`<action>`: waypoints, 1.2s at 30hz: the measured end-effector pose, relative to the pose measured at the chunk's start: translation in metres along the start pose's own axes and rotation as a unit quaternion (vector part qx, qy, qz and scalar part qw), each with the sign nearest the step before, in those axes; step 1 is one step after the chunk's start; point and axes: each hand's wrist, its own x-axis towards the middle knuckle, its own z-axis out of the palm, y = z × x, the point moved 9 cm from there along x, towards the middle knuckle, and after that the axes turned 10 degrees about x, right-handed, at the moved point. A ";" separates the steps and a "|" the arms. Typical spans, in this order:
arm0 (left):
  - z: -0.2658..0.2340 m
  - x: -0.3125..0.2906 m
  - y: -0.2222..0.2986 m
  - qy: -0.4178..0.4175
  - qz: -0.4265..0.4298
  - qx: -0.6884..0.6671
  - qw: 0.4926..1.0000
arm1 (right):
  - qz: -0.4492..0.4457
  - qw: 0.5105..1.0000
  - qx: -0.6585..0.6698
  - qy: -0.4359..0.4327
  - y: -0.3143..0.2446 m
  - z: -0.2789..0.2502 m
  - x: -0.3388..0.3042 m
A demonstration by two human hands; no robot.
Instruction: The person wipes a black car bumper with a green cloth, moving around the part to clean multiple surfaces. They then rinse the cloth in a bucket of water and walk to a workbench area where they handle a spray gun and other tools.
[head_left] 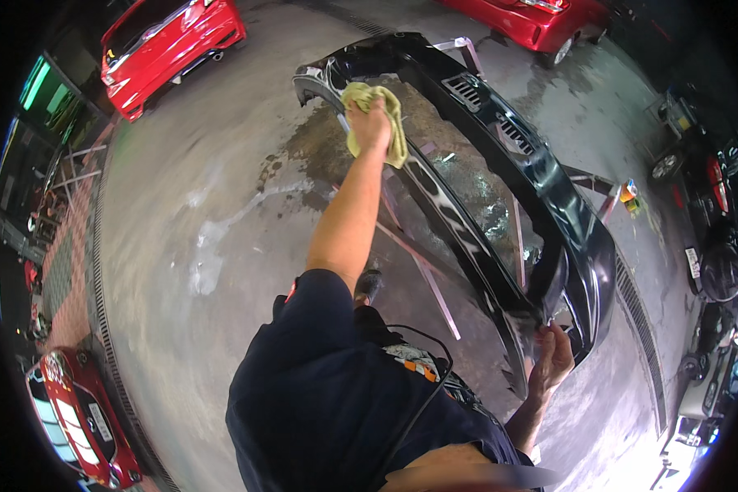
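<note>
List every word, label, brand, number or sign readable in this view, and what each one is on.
No text can be quoted with confidence:
Plate on the dark car at right: characters too small and blurred.
Plate on the red car at lower left: too small.
Shirt print: distorted; I can't make out any words.
Cloth and bumper: no lettering visible.

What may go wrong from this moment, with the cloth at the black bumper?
The black bumper might shift on its stand if the left grip presses the cloth hard at the far end; the right grip is at the near end. The wet-looking floor patch beside that far end may be slippery. The looped black cord could perhaps snag on the bumper.
</note>
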 end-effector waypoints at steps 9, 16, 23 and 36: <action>-0.054 0.168 0.095 0.000 0.187 -0.123 0.975 | -0.013 0.951 -0.120 0.284 -0.082 0.075 0.042; 0.029 0.119 0.098 -0.414 0.385 0.562 0.603 | -0.006 0.968 -0.139 0.207 -0.098 0.125 0.047; 0.087 -0.046 0.088 -0.722 0.242 0.429 0.487 | -0.017 0.972 -0.083 0.219 -0.089 0.107 0.033; 0.140 -0.437 0.093 -0.814 0.324 0.369 0.311 | -0.097 0.875 0.131 0.455 -0.030 -0.047 -0.037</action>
